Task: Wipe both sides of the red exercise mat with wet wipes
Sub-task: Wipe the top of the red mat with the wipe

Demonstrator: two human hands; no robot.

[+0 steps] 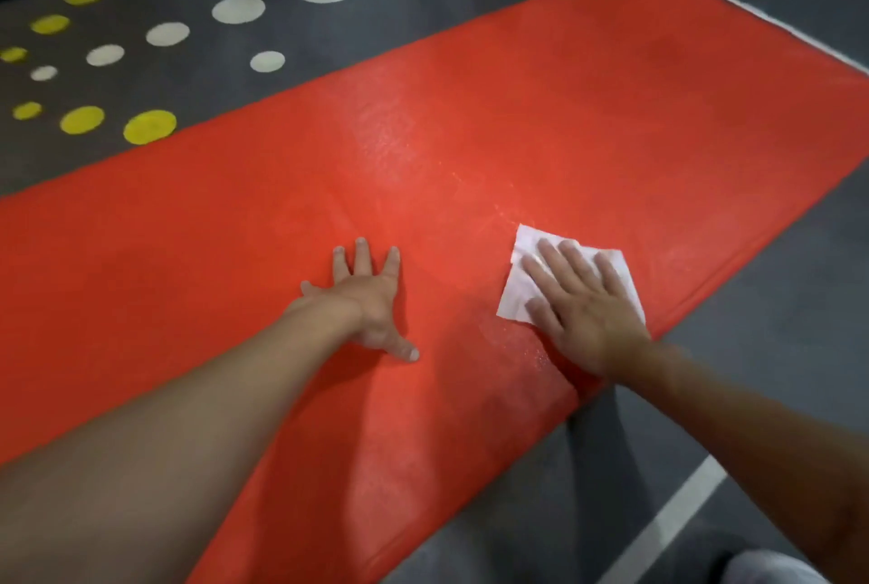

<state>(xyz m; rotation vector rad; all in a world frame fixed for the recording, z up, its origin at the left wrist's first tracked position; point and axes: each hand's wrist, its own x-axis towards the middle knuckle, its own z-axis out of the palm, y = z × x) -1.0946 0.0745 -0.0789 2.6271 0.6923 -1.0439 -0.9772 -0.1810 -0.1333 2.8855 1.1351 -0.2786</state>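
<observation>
With the red mat [470, 150] running from 7 to 1 o'clock across the floor, we brace it with our flat left hand [369, 296] while our flat right hand [588, 315] should press the wet wipe [524, 263] in overlapping strokes.

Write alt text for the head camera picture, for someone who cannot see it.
A person's right hand presses a white wet wipe flat on a red exercise mat, left hand spread beside it. The mat lies on a grey dotted floor.
</observation>
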